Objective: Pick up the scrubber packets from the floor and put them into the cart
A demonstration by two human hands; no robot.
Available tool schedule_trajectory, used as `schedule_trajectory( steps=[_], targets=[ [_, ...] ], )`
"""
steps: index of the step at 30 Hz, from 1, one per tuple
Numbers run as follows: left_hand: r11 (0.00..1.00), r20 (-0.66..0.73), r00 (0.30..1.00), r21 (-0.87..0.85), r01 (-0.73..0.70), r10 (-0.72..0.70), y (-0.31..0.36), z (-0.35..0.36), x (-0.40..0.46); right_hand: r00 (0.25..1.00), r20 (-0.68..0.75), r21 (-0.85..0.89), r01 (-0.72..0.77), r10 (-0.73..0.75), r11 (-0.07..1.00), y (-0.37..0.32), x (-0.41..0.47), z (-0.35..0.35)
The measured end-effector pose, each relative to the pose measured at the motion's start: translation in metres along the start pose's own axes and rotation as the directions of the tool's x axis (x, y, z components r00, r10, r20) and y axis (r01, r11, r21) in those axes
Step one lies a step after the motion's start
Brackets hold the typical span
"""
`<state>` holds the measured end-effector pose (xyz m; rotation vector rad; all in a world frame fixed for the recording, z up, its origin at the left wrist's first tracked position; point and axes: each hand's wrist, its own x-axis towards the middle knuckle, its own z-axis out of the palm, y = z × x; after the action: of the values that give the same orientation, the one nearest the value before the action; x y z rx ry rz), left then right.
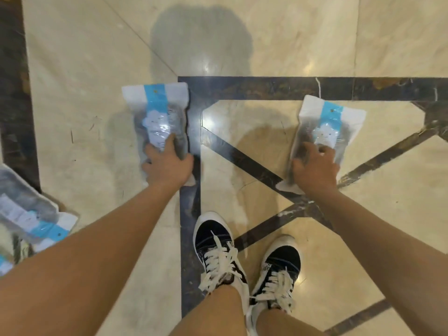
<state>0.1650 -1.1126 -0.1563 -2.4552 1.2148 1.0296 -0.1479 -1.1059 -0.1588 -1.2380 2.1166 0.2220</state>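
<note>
Head view looks straight down at your 2 bare arms reaching to the marble floor (pixel 84 105). Your left hand (pixel 167 163) lies on the near end of 1 scrubber packet (pixel 160 117), fingers curled around its lower edge – the packet lies flat, its white-and-blue header pointing away from you, right beside the dark inlay stripe (pixel 266 88). Your right hand (pixel 315 166) presses on the near end of a second scrubber packet (pixel 324 127), fingers bent over the clear plastic; that one is tilted slightly to the right and its bottom corner sits on a diagonal dark stripe. Both packets touch the floor, well apart from each other. Whether either grasp is fully closed, you cannot tell from here. At the left edge, more packets (pixel 31 214) lie in an overlapping heap – blurred. Your 2 black sneakers (pixel 218 251) with white laces stand between the arms, near the bottom of the frame.
</note>
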Motion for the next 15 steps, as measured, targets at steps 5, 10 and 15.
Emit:
schedule_trajectory(
  steps=[5,10,15],
  targets=[
    [0.984,-0.177,0.980,-0.170,0.055,-0.086,0.001,0.004,0.004,0.962,-0.051,0.217,-0.251,0.267,0.944,-0.003,0.002,-0.001],
    [0.846,0.063,0.973,-0.483,0.225,-0.222,-0.017,-0.010,0.028,0.795,0.310,0.477,-0.605,0.522,0.637,0.005,0.018,-0.013],
    [0.783,0.089,0.974,-0.581,0.221,-0.208,-0.001,-0.011,0.001,0.879,0.315,0.568,-0.477,0.358,0.671,-0.013,0.009,-0.010]
  ],
)
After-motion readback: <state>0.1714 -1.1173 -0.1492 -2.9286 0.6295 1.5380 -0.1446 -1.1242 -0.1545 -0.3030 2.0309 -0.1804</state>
